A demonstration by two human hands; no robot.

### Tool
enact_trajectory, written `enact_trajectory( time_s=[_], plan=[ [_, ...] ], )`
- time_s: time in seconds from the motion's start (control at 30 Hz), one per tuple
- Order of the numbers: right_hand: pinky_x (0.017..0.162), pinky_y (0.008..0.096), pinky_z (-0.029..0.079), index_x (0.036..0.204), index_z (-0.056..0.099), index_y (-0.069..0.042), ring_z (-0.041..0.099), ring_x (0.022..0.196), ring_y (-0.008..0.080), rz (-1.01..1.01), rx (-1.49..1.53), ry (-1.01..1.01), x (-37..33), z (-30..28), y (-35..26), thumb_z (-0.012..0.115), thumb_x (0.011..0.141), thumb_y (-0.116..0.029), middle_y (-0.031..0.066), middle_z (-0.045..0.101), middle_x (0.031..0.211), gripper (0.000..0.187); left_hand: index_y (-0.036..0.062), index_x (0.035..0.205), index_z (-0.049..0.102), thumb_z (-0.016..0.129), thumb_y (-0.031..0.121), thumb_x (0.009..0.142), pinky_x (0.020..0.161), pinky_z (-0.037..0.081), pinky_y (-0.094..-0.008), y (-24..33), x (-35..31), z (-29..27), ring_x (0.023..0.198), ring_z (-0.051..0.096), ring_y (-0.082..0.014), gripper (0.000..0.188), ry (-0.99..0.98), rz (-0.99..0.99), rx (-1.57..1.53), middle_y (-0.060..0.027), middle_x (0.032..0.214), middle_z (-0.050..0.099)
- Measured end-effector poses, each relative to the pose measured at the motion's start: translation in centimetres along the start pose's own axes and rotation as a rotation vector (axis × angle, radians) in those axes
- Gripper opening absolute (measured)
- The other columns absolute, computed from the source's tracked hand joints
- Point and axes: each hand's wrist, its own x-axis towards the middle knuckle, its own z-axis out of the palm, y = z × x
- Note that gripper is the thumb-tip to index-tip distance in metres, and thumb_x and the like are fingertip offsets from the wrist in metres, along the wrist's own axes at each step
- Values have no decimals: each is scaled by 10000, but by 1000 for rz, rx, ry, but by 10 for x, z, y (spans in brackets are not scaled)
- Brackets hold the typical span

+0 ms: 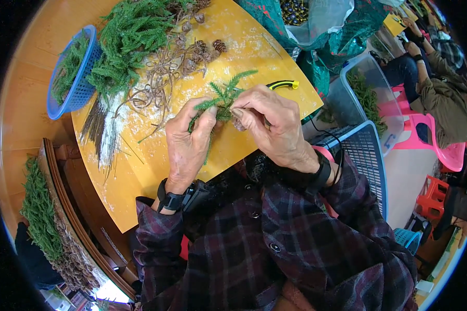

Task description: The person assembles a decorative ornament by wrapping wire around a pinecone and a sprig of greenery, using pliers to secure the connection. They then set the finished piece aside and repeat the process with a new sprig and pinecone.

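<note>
The left hand [189, 137] clamps a green sprig [224, 95] over the yellow table [125, 199], apparently to steady it while the right hand [275, 124] pinches its four o'clock side, the greenery heap [135, 39] lying handy at ten o'clock.

Sprig [226, 95]: fresh green
Table [290, 70]: yellow-orange, dusted with irregular white flecks
Greenery [132, 33]: deep green, lighter at the tips
Cones [219, 46]: dark brown
Tendrils [158, 78]: dull tan-brown, tangled lines
Cutter [283, 84]: yellow and black
Round basket [91, 46]: bright blue, with a lattice pattern
Bag [342, 49]: teal green, marked with red
Liner [327, 18]: milky white, translucent
Crate [376, 155]: blue rim, grey-blue slotted sides
Shirt [228, 238]: plaid, blackish and plum, crossed by pale grey-blue lines
Wristbands [175, 201]: black
Chair [423, 124]: hot pink
Stool [433, 194]: red
Co-worker's jacket [443, 106]: olive brown
</note>
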Motion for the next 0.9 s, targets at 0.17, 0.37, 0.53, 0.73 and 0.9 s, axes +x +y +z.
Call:
enact_trajectory(
  time_s=[0.17, 0.37, 0.53, 0.73, 0.9],
  plan=[
    [517, 267, 468, 857, 591, 19, 595, 595, 171, -106, -209, 3, 0, -3, -1, 626, 766, 55, 98, 582, 726, 103, -19, 989, 593, 576, 41, 867, 625, 441, -210, 0, 1, 1, 702, 528, -53, 137, 11, 21, 47, -23, 758, 606],
    [515, 284, 468, 850, 604, -6, 606, 595, 211, -119, -329, 27, -2, -1, -1, 643, 735, 54, 97, 583, 714, 136, -19, 979, 597, 578, 30, 854, 623, 438, -209, -2, -1, 5, 694, 508, -50, 136, 8, 45, 89, -19, 735, 594],
    [517, 305, 469, 838, 606, -16, 603, 597, 227, -165, -440, 12, -3, -2, -4, 668, 721, 20, 88, 591, 725, 138, -23, 965, 604, 570, 11, 839, 616, 439, -215, 2, -7, 7, 684, 505, -53, 135, -50, 43, 127, -16, 716, 585],
    [533, 314, 470, 844, 626, -31, 601, 622, 221, -341, -513, -62, -1, -10, -3, 706, 690, -38, 76, 592, 750, 173, -19, 946, 613, 536, 51, 853, 605, 435, -220, 10, -7, -1, 642, 514, -69, 140, -230, -226, -42, -21, 697, 577],
    [543, 305, 465, 879, 648, -52, 587, 632, 211, -416, -360, -43, 5, -11, 4, 720, 677, -53, 66, 577, 742, 214, -10, 973, 624, 504, 86, 864, 601, 427, -220, -1, -5, -10, 612, 510, -80, 188, -329, -329, -191, -22, 688, 573]
  ],
)
